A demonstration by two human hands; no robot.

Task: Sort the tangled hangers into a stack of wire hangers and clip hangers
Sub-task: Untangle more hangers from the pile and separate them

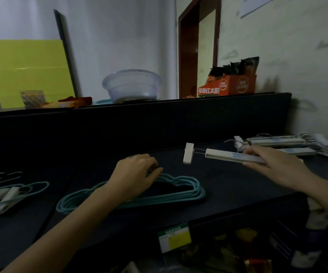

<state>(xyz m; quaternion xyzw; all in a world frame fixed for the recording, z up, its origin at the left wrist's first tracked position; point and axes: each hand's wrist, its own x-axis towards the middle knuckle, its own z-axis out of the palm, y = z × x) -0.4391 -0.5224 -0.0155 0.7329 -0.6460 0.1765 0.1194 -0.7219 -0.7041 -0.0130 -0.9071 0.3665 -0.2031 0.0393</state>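
Light level: dim, bluish; dark desk [228,184] loses detail.
Brightest zones: pale wall [297,56], yellow board [21,71].
Shadows: soft smears on that wall.
Blur: soft overall; right hand [273,160] smeared.
Distortion: edges bow; lower corners murky.

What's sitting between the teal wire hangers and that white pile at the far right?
Head view: one white clip hanger, gripped by the right hand, hangs over the dark table between the teal wire hangers and the white pile.

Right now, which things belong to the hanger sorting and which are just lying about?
Job: teal wire hanger stack, held by the left hand; clip hanger in the right hand; clip hanger stack, far right; tangled pile, far left.
Lying about: clear bowl; orange snack box; glass; yellow board.
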